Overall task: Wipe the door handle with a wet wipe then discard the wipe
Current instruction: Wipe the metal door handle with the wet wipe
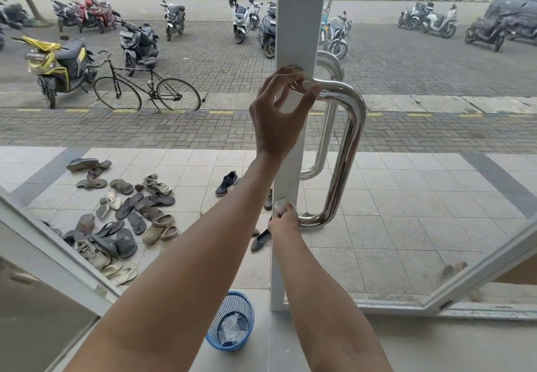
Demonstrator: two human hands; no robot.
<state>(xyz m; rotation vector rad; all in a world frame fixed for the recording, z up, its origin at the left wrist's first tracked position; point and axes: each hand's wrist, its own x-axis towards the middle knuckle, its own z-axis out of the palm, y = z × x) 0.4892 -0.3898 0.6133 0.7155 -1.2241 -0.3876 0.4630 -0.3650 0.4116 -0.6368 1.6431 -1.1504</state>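
A polished steel door handle (350,150) is bolted to the white door frame (300,22) in the middle of the view. My left hand (279,110) grips the handle's upper arm close to the frame, thumb and fingers wrapped around it. My right hand (286,219) sits at the handle's lower arm where it meets the frame, pressing a crumpled white wet wipe (279,205) against it. Most of the wipe is hidden under my fingers. A blue mesh waste basket (231,320) stands on the floor below my arms, with crumpled white paper inside.
A second steel handle (325,139) shows through the glass on the door's outer side. Several sandals and shoes (128,217) lie scattered on the tiled porch at the left. Parked motorbikes and a bicycle (146,86) stand beyond on the paving.
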